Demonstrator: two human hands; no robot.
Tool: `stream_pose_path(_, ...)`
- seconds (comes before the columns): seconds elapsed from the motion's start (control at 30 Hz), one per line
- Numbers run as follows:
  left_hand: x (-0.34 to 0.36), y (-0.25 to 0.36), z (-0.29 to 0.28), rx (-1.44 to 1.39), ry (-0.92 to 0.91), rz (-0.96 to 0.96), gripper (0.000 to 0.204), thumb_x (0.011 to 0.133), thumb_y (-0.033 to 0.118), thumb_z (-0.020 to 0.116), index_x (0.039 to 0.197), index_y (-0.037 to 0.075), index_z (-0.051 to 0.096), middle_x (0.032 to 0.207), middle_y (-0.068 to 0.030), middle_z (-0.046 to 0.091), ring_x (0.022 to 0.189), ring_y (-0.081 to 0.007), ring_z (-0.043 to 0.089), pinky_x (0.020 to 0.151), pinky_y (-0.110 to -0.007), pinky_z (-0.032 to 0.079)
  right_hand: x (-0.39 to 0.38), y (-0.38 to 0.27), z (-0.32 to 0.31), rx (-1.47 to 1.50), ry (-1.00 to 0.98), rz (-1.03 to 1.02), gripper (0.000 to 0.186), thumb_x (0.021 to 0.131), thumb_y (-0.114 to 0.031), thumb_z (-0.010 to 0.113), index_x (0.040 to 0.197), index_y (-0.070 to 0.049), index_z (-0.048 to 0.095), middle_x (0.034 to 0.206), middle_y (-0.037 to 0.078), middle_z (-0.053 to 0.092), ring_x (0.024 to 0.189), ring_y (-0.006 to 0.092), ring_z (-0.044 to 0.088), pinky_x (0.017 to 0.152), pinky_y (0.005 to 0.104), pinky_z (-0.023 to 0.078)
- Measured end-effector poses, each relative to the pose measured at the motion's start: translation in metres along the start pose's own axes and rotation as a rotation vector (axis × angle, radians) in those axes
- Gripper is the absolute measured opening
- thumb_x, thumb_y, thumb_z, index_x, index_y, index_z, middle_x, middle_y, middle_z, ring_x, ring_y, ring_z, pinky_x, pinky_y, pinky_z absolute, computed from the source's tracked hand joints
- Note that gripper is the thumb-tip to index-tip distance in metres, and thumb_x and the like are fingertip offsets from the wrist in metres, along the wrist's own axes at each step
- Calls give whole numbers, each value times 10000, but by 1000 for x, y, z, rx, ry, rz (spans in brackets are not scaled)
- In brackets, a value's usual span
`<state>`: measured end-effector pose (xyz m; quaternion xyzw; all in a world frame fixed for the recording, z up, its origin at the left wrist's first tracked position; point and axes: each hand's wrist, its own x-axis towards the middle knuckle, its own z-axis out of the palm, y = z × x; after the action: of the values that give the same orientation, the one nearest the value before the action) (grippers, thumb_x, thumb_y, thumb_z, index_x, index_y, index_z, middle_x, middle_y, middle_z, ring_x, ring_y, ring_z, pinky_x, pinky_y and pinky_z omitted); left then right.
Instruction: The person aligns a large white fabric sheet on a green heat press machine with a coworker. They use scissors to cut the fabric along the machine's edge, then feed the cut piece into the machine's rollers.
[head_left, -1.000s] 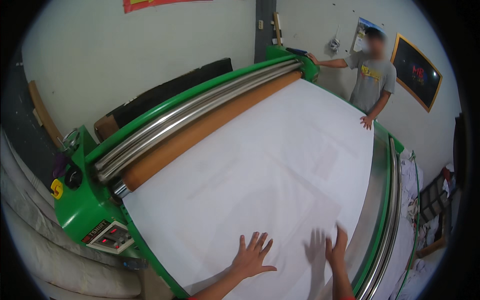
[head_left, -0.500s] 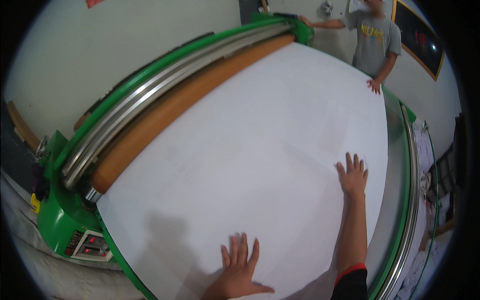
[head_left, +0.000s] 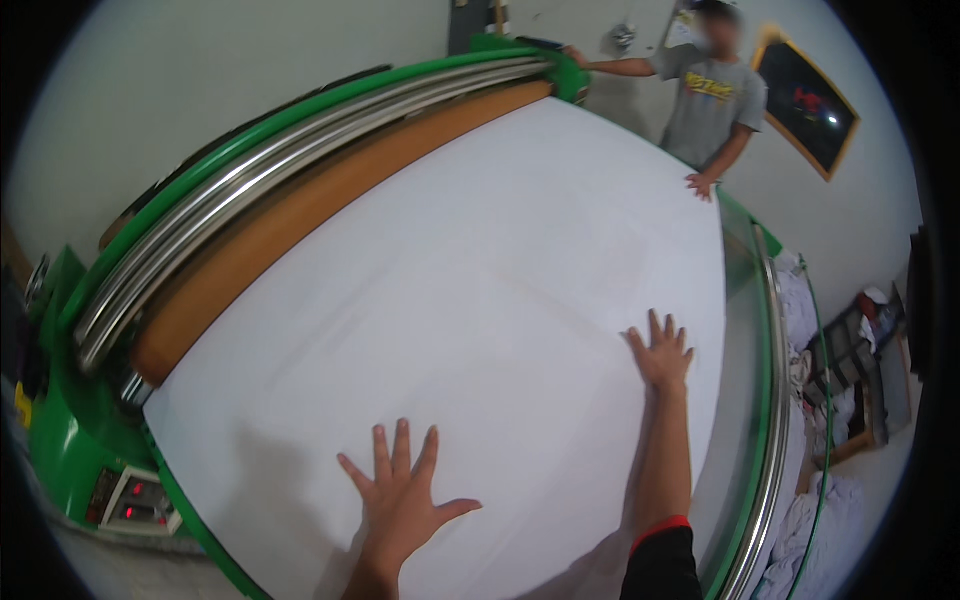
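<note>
White sheet (head_left: 470, 300) smooth, taut over bed. Our left hand (head_left: 400, 495), right hand (head_left: 660, 352) flat, fingers splayed, gripping nothing; left further forward than before.

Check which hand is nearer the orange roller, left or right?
Left. The left hand lies flat on the white sheet, on the side toward the orange roller. The right hand is flat on the sheet too, by the opposite edge.
</note>
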<state>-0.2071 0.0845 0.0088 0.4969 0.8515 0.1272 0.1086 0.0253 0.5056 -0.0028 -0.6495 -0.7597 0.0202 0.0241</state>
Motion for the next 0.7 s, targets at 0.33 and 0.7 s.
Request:
stream_pose_path(0.33,0,-16,9,32,4,-6,1266,761,944,641,1698,137,371,1774,-280,207,1643,-533,59,1123,-894,-70,-16,-18,-21,66,-26,55,963,942,-839,506,1716,-289,343,1807,153,213,1661,448,146,1295,714,75)
stream_pose_path(0.7,0,-19,10,34,9,0,1242,793,959,582,1716,166,334,1786,-258,191,1652,-516,55,1127,-895,-52,-16,-11,-13,66,-10,67,968,941,-851,490,1717,-294,338,1808,150,213,1661,464,132,1287,731,65)
